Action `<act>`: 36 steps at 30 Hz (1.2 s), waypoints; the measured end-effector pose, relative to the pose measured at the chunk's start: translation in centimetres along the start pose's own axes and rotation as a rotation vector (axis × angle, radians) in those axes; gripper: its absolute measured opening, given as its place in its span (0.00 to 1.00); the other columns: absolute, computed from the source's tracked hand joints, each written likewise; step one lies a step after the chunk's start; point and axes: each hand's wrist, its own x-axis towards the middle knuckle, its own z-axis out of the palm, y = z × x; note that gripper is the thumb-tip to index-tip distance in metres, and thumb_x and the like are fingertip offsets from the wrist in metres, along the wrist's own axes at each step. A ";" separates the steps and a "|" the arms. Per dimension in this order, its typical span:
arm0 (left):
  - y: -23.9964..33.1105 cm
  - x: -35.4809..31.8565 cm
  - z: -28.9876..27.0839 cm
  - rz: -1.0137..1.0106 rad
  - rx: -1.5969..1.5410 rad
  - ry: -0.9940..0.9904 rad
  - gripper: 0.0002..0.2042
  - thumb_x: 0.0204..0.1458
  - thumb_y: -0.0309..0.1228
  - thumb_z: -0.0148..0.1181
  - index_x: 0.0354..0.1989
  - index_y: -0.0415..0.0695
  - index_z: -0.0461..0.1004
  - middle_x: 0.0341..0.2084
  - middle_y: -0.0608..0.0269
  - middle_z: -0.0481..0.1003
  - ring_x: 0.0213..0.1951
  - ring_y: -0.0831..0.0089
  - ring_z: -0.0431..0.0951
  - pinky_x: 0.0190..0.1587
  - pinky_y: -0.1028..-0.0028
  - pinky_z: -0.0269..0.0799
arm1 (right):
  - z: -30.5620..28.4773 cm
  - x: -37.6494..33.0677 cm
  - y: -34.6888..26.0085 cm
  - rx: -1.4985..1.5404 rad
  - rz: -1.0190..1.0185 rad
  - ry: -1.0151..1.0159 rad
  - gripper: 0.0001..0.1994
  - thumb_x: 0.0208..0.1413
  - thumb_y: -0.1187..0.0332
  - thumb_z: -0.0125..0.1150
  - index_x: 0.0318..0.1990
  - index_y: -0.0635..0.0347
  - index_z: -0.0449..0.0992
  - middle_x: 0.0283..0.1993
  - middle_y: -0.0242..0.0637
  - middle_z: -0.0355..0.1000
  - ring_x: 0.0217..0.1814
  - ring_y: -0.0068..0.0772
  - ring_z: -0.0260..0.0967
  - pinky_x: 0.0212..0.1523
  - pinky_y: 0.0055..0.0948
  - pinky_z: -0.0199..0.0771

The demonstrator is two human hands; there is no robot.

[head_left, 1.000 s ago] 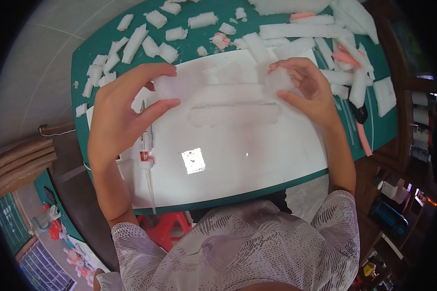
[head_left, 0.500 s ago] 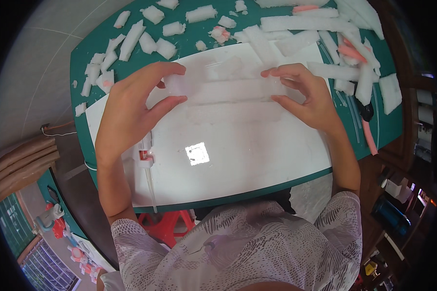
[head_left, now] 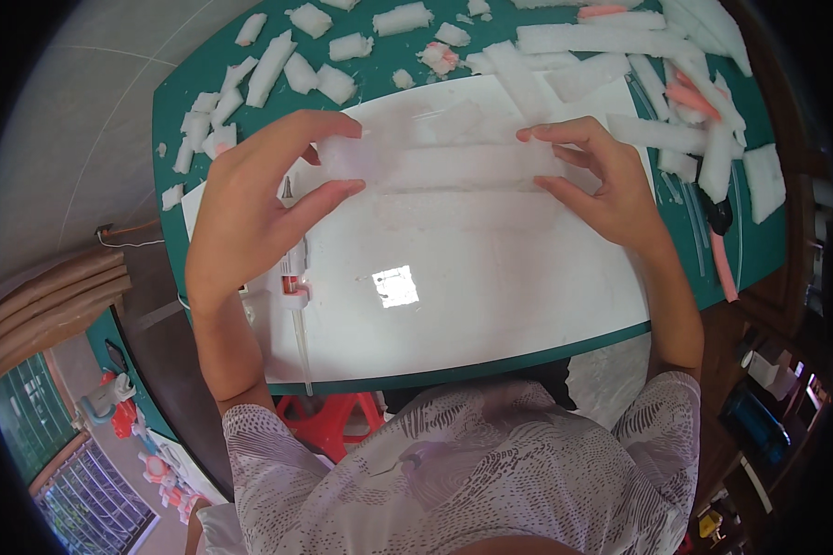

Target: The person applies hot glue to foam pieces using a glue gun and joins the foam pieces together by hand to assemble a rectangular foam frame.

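A long strip of fluffy white batting point(head_left: 463, 168) stretches across between my two hands, over a glossy white board point(head_left: 491, 296). My left hand point(head_left: 250, 199) grips its left end, fingers over the far side and thumb on the near side. At the opposite end my right hand point(head_left: 611, 190) pinches the strip in the same way. The board mirrors the strip faintly below it. Beside my left wrist lies a white and red hot glue gun point(head_left: 293, 289), with a clear glue stick point(head_left: 303, 356) poking from its back; my forearm partly hides it.
Cut batting chunks point(head_left: 270, 69) lie scattered across the green table point(head_left: 171, 102) at the far left. Longer batting strips point(head_left: 611, 39) pile up at the far right, near clear sticks point(head_left: 696, 231) and a black-and-pink tool point(head_left: 724, 250). A red stool point(head_left: 347, 416) stands below the table edge.
The whole view has shifted slightly, so the table and its things appear farther right and a little higher. Both hands keep their hold on the batting strip.
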 end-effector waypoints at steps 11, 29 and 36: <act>-0.9 0.0 2.2 -0.018 0.064 -0.143 0.17 0.46 0.26 0.72 0.45 0.41 0.78 0.43 0.56 0.80 0.39 0.62 0.80 0.42 0.70 0.76 | 0.3 -0.1 0.2 -0.005 -0.033 -0.003 0.19 0.55 0.80 0.64 0.55 0.58 0.74 0.58 0.36 0.75 0.62 0.38 0.72 0.65 0.38 0.73; -0.3 0.1 2.6 -0.082 0.084 -0.202 0.17 0.48 0.23 0.70 0.47 0.43 0.76 0.45 0.54 0.80 0.45 0.54 0.80 0.48 0.66 0.76 | 0.2 0.0 -0.2 -0.025 0.019 -0.006 0.19 0.55 0.78 0.64 0.55 0.57 0.73 0.58 0.35 0.73 0.61 0.35 0.72 0.64 0.38 0.74; -0.6 0.2 2.5 -0.071 0.072 -0.208 0.17 0.48 0.24 0.70 0.47 0.43 0.76 0.45 0.54 0.80 0.44 0.54 0.80 0.48 0.65 0.76 | 0.3 0.0 -0.2 -0.020 0.040 0.001 0.21 0.53 0.80 0.65 0.54 0.54 0.72 0.56 0.34 0.76 0.63 0.35 0.71 0.61 0.41 0.72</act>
